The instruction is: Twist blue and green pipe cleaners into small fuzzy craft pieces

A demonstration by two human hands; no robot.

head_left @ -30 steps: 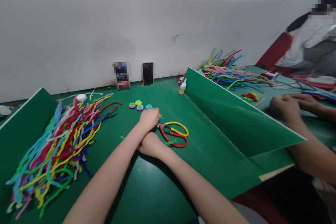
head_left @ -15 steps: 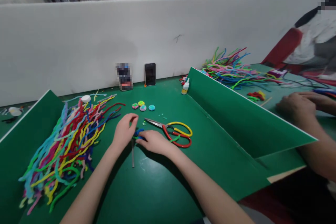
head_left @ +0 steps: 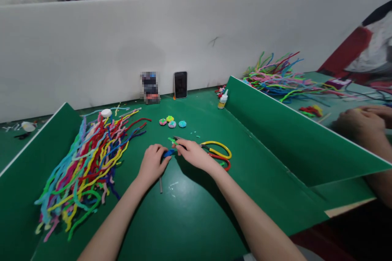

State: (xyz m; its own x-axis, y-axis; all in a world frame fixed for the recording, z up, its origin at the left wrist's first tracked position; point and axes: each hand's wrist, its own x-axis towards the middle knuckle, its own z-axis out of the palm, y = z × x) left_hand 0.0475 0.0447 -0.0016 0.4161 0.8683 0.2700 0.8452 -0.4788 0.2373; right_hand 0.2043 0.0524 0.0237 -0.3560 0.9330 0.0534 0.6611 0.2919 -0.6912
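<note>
My left hand [head_left: 153,161] is closed, its fingertips pinching a blue fuzzy piece [head_left: 168,153] just above the table. Close beside it, my right hand [head_left: 192,154] grips a short green pipe cleaner [head_left: 172,140] that pokes out past the fingertips. Scissors [head_left: 218,145] with one yellow and one red handle loop lie under and behind my right hand, which hides most of their blades. From beneath my left hand a thin grey rod [head_left: 161,185] points toward me. Several small round coloured fuzzy discs [head_left: 172,124] rest beyond my hands.
On the left spreads a pile of colourful pipe cleaners [head_left: 92,159] with a white cap [head_left: 106,113] on it. A phone [head_left: 180,85] leans on the back wall. A glue bottle [head_left: 223,101] stands by the right green divider [head_left: 275,130], behind which a co-worker's hands [head_left: 358,124] work.
My right hand has lifted slightly and now holds the green piece pointing away from me. My left hand has closed in on the blue piece. The whole view has shifted a little.
</note>
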